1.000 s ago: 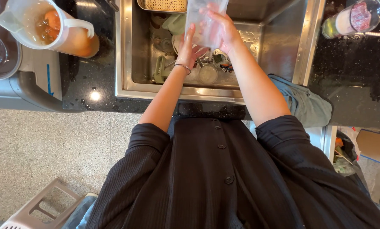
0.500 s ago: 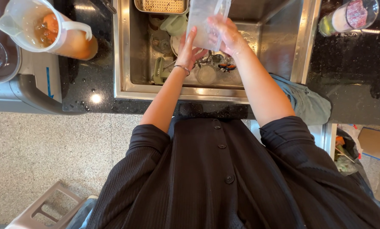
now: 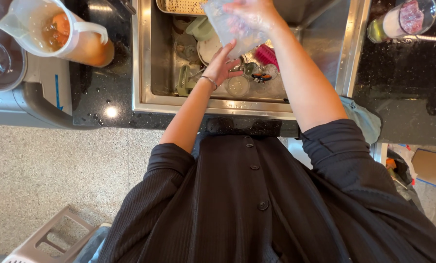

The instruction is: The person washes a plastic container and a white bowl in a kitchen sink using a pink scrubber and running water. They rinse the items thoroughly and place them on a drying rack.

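- i have the clear plastic container (image 3: 235,27) up over the steel sink (image 3: 147,58), tilted, with my right hand (image 3: 254,10) clamped on its upper end; the fingers (image 3: 242,7) are wrapped round it, though motion blur hides just how.
- my left hand (image 3: 223,65) sits below it, fingers (image 3: 227,48) loosely spread and touching the container's lower side; it grasps nothing, it only presses against the plastic.
- to do this well, i judge the right hand should hold the container steady while the left rubs, and both should stay above the basin so drips fall inside.
- the basin below is crowded: a white plate (image 3: 209,48), a green cup (image 3: 201,27), a small clear bowl (image 3: 238,85) and a pink brush (image 3: 266,56); i'd lower nothing blindly onto them.
- the plastic looks wet, so probably slippery; a firm right grip matters.
- on the dark surface (image 3: 96,87) to my left stands a white pitcher (image 3: 57,31), well apart from the work.
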